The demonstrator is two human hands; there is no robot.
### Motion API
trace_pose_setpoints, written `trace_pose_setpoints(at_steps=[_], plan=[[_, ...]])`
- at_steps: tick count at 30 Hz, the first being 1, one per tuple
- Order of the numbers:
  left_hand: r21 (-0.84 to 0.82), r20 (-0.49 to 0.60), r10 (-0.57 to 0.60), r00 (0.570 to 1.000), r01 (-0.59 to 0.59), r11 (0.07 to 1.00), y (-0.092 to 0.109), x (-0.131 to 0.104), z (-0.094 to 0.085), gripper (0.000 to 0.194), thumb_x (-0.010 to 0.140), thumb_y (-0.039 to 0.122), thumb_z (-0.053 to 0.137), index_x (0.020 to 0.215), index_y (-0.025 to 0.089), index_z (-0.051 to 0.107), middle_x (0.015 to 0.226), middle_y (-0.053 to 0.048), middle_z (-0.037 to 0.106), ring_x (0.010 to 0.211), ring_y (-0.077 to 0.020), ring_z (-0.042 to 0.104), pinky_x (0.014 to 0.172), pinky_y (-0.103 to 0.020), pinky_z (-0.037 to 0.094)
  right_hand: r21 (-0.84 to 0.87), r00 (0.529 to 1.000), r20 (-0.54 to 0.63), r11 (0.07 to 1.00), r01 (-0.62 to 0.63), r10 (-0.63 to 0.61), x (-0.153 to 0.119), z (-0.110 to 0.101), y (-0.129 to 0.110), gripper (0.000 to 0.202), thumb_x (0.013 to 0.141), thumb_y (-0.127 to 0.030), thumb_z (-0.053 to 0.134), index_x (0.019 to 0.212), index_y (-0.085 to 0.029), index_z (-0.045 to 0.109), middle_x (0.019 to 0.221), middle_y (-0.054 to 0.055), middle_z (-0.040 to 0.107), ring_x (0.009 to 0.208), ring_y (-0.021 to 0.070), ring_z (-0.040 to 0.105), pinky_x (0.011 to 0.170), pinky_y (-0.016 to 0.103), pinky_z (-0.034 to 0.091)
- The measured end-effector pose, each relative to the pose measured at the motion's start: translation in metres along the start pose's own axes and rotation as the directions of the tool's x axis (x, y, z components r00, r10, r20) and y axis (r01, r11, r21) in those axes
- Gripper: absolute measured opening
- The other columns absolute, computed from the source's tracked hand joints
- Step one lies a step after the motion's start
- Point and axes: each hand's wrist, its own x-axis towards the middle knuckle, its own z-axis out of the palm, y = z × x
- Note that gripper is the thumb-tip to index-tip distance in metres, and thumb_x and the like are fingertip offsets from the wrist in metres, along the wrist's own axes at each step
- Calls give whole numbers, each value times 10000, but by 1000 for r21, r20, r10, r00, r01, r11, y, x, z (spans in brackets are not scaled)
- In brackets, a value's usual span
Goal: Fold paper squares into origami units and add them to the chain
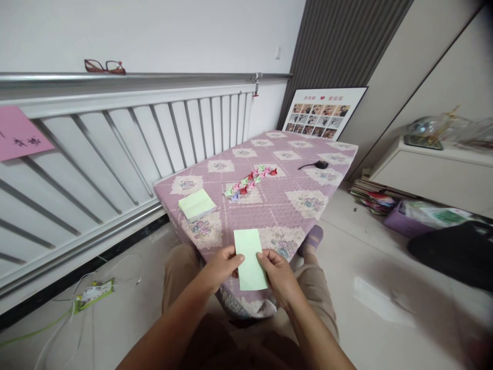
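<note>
A pale green paper (250, 264), an upright rectangle that looks folded, is held over the near edge of the table. My left hand (225, 266) pinches its left side, thumb on top. On the opposite side my right hand (275, 267) grips it the same way, the fingers partly hidden beneath. Beyond to the left lies a stack of pale green paper (197, 204). Several small folded paper pieces (244, 190) in red, pink, green and blue lie in two slanting rows in the middle of the table.
The table (269, 205) has a pink floral cloth. A black corded object (321, 165) lies toward its far right. Along the left runs a white radiator (146, 149), with glasses (105, 67) on the pipe above. A power strip (94, 294) sits on the floor; a purple bin (408, 220) stands right.
</note>
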Motion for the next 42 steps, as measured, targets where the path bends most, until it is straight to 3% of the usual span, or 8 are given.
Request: trace_pose_setpoints(at_steps=[5, 13, 19, 28, 32, 36, 38, 42], plan=[[49, -96, 59, 994, -54, 997, 2, 1, 7, 258, 762, 302, 620, 940, 119, 658, 772, -46, 672, 685, -159, 581, 616, -250, 446, -53, 998, 29, 997, 51, -50, -2, -2, -3, 335, 668, -485, 742, 736, -188, 603, 611, -41, 560, 530, 100, 460, 529, 231, 399], [70, -38, 132, 990, -129, 989, 3, -1, 1, 219, 803, 275, 574, 943, 137, 669, 688, -1, 615, 655, -138, 546, 654, -251, 440, -76, 989, 104, 991, 113, -104, -2, -8, -4, 370, 713, -506, 698, 919, -205, 635, 674, -25, 560, 606, 126, 503, 601, 262, 465], [-2, -65, 110, 992, -110, 994, -3, -2, 1, 231, 798, 285, 578, 938, 125, 669, 673, 6, 596, 579, -110, 506, 562, -219, 403, -87, 988, 118, 990, 109, -99, -2, -13, -5, 318, 741, -493, 682, 852, -201, 623, 669, -35, 556, 606, 115, 499, 607, 253, 451], [-17, -45, 92, 995, -93, 995, 3, -1, 3, 341, 775, 263, 573, 1090, 139, 606, 793, -25, 658, 566, -102, 513, 512, -200, 380, -66, 984, 110, 987, 147, -140, -3, -14, -9, 344, 817, -484, 600, 1040, -225, 561, 797, 12, 615, 692, 149, 579, 699, 320, 514], [-76, -40, 77, 996, -80, 994, -3, 1, 2, 377, 778, 244, 558, 1144, 153, 575, 814, -23, 662, 560, -98, 525, 520, -199, 391, -230, 936, 172, 911, 342, -308, -3, -22, -8, 337, 847, -437, 550, 1122, -246, 507, 863, 26, 607, 800, 166, 597, 753, 322, 511], [-91, -36, 63, 997, -66, 994, -8, 4, 0, 397, 779, 255, 560, 1166, 168, 558, 809, -17, 653, 561, -101, 536, 552, -213, 417, -455, 863, 322, 735, 503, -390, -6, -25, -9, 215, 876, -299, 488, 1060, -244, 585, 1013, 54, 625, 947, 181, 593, 850, 323, 473], [-98, -32, 51, 998, -54, 994, -10, 5, 0, 392, 785, 257, 553, 1168, 172, 554, 794, -10, 644, 558, -99, 536, 573, -221, 432, -515, 843, 347, 667, 538, -412, -5, -24, -9, 195, 865, -249, 476, 996, -239, 619, 980, 44, 639, 916, 177, 599, 833, 314, 471], [-55, -58, 24, 998, -27, 998, -17, 9, -2, 402, 790, 227, 528, 1189, 177, 535, 731, 14, 602, 556, -94, 532, 555, -204, 426, -532, 842, 328, 653, 539, -428, 5, -26, 2, 177, 843, -239, 494, 949, -234, 636, 942, 37, 656, 864, 171, 617, 780, 289, 482]])
